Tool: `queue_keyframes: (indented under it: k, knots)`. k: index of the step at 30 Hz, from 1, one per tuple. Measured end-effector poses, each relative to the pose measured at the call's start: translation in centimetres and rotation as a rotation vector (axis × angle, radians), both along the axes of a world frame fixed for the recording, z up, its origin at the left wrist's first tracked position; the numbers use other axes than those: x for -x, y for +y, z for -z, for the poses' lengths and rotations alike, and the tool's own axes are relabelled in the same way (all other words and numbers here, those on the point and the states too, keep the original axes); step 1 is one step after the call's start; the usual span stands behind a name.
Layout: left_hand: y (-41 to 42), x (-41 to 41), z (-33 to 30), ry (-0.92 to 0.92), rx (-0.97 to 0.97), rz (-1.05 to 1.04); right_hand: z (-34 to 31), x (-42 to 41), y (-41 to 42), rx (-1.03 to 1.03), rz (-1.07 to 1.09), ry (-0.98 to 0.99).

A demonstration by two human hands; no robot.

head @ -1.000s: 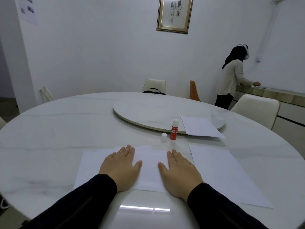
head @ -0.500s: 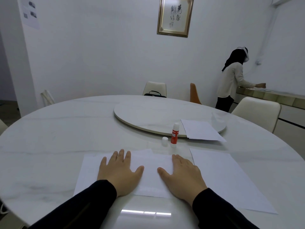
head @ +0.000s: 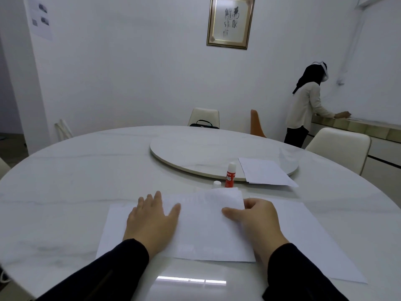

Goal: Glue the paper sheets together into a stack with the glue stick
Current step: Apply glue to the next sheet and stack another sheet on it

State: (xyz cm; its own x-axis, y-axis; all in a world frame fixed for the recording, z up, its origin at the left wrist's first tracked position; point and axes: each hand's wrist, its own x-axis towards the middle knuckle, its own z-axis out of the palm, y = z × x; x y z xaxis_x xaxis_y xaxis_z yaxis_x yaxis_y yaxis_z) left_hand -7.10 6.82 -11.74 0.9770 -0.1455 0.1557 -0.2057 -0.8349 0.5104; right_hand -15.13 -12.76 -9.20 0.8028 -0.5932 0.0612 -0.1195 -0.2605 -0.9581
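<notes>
Pinching the top sheet's point(head: 201, 227) lifted corner, right hand point(head: 258, 222); left hand point(head: 152, 220) flat, fingers straight.

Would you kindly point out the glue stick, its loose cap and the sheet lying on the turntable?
glue stick point(head: 230, 178): head view, on its red label.
cap point(head: 216, 184): head view, on its white side.
sheet on the turntable point(head: 263, 171): head view, at the middle of the paper.
</notes>
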Motion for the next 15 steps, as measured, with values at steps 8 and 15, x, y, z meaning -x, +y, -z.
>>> queue_keyframes:
  k: [8,15]
  knots:
    - [1.2,-0.6,-0.7,0.025,0.487,-0.103,-3.1,1.4,-1.7,0.439,-0.059,-0.308]
    - [0.3,-0.2,-0.6,-0.066,0.069,-0.059,-7.6,0.5,-10.5,-0.141,0.471,-0.467]
